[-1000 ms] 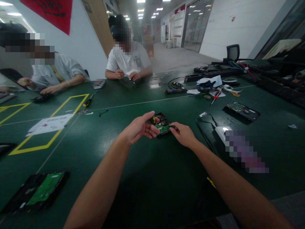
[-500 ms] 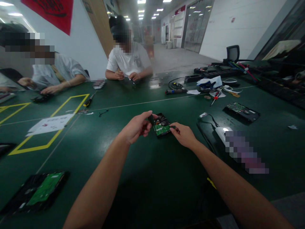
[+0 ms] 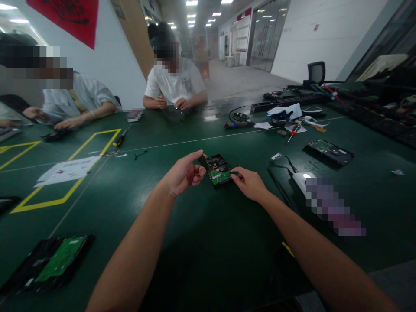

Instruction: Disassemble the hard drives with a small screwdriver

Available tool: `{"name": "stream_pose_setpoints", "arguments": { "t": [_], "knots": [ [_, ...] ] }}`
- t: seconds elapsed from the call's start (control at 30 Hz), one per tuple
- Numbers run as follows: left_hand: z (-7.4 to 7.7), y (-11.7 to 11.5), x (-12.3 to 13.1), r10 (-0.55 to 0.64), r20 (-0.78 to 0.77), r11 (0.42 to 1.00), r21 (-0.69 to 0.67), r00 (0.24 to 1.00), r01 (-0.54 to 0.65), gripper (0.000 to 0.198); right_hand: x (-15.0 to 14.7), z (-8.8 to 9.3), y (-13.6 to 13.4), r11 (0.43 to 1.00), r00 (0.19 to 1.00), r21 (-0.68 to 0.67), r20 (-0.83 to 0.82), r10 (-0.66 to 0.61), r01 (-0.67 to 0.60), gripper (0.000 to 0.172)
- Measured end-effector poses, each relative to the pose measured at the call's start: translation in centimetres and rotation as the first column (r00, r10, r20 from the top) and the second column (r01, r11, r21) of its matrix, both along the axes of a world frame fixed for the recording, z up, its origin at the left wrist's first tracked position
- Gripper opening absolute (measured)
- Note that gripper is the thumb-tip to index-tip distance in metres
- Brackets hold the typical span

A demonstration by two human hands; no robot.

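A small hard drive (image 3: 218,164) with a green circuit board lies on the green table, between my two hands. My left hand (image 3: 186,175) is closed at its left side, holding what looks like a screwdriver (image 3: 203,160) with a dark handle and a touch of yellow; its tip is not visible. With fingers bent, my right hand (image 3: 248,182) pinches the right edge of the hard drive near the board. The fingertips there partly hide the contact.
Another hard drive (image 3: 328,152) lies at right, near a white device with a cable (image 3: 300,180). A larger drive (image 3: 60,260) is at front left. Farther back are a red screwdriver (image 3: 293,133), a yellow-black screwdriver (image 3: 119,139) and a paper sheet (image 3: 66,170). Two people work across the table.
My left hand has shifted slightly left, with the dark handle tilting and more of its yellow part showing. My right hand and the hard drive stay nearly in place.
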State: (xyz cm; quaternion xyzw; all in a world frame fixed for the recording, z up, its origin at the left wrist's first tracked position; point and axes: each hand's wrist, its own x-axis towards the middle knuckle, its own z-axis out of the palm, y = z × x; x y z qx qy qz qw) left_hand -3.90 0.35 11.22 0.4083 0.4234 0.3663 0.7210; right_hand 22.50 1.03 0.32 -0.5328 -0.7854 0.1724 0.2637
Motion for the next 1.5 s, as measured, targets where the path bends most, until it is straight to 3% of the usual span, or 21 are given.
{"name": "stream_pose_setpoints", "arguments": {
  "t": [0.27,0.57,0.83,1.1,1.23,1.4,1.5],
  "knots": [
    [0.5,-0.2,0.2,-0.048,-0.04,0.999,0.007,0.998,0.049,0.036,0.0,-0.1,0.1,1.0,1.0,-0.017,-0.01,-0.006,0.005,0.027],
    [0.2,-0.3,0.7,-0.127,-0.048,0.992,-0.011,0.991,0.126,0.047,0.1,-0.3,0.3,1.0,1.0,-0.009,-0.009,-0.002,0.002,0.027],
    [0.4,-0.1,0.2,0.006,-0.114,0.998,-0.065,0.993,-0.014,0.039,0.0,-0.2,0.1,1.0,1.0,-0.019,-0.004,-0.008,0.008,0.025],
    [0.3,-0.2,0.0,0.002,-0.074,0.998,0.07,0.997,0.003,0.045,0.1,-0.1,0.1,1.0,1.0,-0.021,-0.008,0.002,-0.002,0.026],
    [0.2,-0.6,0.8,-0.016,-0.131,0.989,0.146,0.991,0.036,0.045,0.1,0.0,0.1,1.0,1.0,-0.026,-0.006,-0.006,0.006,0.027],
    [0.0,-0.8,1.4,0.127,-0.274,0.902,0.432,0.953,0.004,0.033,0.1,-0.1,0.2,1.0,1.0,-0.013,0.002,-0.004,0.004,0.027],
    [-0.2,-0.7,1.6,0.165,-0.205,0.864,0.503,0.965,-0.04,0.023,0.1,-0.2,0.2,1.0,1.0,-0.013,-0.006,-0.004,0.004,0.027]
  ]
}}
